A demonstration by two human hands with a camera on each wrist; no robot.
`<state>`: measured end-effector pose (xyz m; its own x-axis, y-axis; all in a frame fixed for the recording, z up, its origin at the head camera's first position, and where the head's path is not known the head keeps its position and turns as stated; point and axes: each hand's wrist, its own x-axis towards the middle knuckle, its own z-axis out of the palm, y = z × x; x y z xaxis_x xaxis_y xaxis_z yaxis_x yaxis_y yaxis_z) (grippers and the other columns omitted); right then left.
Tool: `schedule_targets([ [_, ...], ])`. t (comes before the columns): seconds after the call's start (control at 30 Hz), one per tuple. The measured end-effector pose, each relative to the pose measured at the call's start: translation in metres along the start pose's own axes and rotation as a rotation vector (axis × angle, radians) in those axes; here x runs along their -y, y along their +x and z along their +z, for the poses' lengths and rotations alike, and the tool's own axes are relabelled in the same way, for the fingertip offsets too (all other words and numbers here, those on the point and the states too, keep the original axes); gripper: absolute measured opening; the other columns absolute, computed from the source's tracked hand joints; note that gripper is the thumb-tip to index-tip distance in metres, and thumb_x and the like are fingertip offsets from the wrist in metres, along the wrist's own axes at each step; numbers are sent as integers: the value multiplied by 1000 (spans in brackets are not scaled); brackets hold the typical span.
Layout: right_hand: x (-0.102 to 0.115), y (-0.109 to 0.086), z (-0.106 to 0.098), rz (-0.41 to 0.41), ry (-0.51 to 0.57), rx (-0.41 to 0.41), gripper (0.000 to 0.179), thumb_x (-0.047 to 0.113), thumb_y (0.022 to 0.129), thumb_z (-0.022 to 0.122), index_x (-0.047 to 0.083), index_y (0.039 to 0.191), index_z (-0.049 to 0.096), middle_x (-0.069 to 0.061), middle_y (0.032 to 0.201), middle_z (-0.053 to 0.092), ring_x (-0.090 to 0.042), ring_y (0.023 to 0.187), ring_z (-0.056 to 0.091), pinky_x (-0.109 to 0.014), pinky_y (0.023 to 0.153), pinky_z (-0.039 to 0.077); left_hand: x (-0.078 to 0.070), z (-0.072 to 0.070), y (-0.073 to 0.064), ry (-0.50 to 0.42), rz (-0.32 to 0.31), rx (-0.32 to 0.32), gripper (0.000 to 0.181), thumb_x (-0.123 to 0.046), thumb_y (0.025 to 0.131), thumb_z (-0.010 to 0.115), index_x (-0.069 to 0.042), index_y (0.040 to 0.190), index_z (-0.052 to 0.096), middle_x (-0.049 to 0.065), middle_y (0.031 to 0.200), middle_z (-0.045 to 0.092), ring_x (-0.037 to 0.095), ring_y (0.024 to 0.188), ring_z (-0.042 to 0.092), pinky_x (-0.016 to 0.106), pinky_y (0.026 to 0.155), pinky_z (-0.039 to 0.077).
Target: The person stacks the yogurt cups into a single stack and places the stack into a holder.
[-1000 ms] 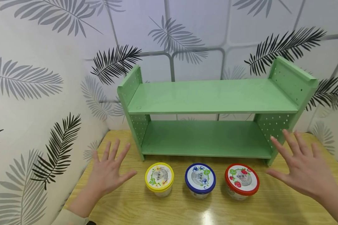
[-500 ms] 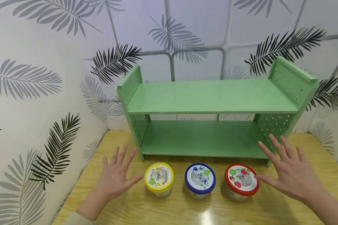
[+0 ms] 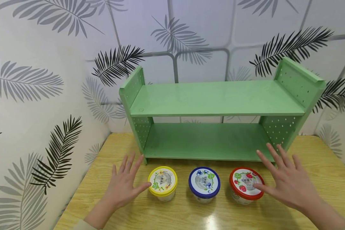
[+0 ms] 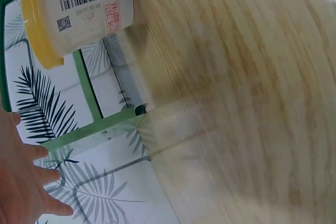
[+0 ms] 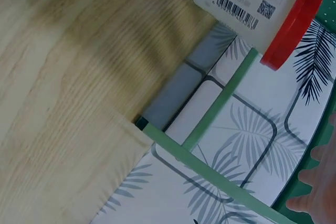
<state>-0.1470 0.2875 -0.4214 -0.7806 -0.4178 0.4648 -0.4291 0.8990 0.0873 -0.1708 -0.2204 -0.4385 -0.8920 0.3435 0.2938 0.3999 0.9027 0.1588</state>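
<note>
Three lidded tubs stand in a row on the wooden table. The yellow-lidded tub is on the left, the blue-lidded tub in the middle, the red-lidded tub on the right. My left hand is spread beside the yellow-lidded tub, its thumb tip at the lid's left edge; contact cannot be told. My right hand is spread right of the red-lidded tub, its thumb overlapping the lid in the head view. Neither hand holds anything. Both wrist views show a tub's side with a barcode and fingers at the edge.
A green two-tier shelf stands behind the tubs, with perforated side panels. Its front edge is close to the tubs. Leaf-patterned wallpaper covers the wall behind and at the left. The wooden table extends toward the front.
Both hands have moved inward and slightly nearer to the front, the left toward the yellow-lidded tub and the right toward the red-lidded tub. Tubs and shelf have stayed in place.
</note>
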Motion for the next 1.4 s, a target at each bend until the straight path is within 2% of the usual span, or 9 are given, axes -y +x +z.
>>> schedule_targets([
  [0.23,6,-5,9,1,2,-10,106,73,76,60,22,157,14,-13,161,9,-36,145,5,-57,112,-4,-6,10,-4,-108,8,-7,89,-60,87,59,-21,156,19,14,159,16,41,143,15,76,99,14],
  [0.43,9,-7,16,7,21,-15,104,73,78,59,22,157,15,-14,160,13,-32,146,1,-58,112,-3,-10,16,-7,-203,1,-16,90,-56,87,62,-23,157,15,17,157,21,41,142,18,75,100,15],
  [0.57,14,-11,21,14,54,-11,102,71,79,60,20,157,17,-14,160,13,-31,146,2,-59,112,0,-14,20,-9,-295,-19,16,92,-55,86,64,-24,157,14,17,157,21,40,142,17,74,101,14],
  [0.77,21,-17,29,51,127,-10,104,68,74,68,19,155,24,-11,160,16,-35,144,13,-69,102,21,-19,26,-12,-372,-40,48,94,-56,85,65,-26,157,12,13,158,20,38,142,20,73,101,16],
  [0.9,26,-19,34,61,135,-13,105,69,72,68,19,154,27,-12,158,20,-39,139,24,-69,93,31,-22,28,-13,-406,-52,59,98,-57,84,66,-22,157,12,12,158,22,36,142,22,72,102,16],
  [1.1,33,-23,39,89,175,11,108,67,73,70,17,155,22,-13,158,21,-41,136,30,-68,91,35,-25,31,-14,-496,-66,74,105,-56,80,72,-18,157,12,14,157,23,37,140,26,68,105,17],
  [1.27,38,-24,43,130,240,47,112,60,73,74,13,156,15,-18,155,25,-45,131,36,-66,92,38,-25,34,-13,-592,-108,111,110,-54,76,77,-26,157,8,11,158,21,36,140,25,62,108,20],
  [1.4,42,-25,43,188,352,78,113,52,75,77,13,157,9,-19,155,23,-49,125,40,-67,88,40,-26,36,-11,-682,-138,133,112,-49,75,81,-31,157,6,12,157,23,35,141,25,62,108,20],
])
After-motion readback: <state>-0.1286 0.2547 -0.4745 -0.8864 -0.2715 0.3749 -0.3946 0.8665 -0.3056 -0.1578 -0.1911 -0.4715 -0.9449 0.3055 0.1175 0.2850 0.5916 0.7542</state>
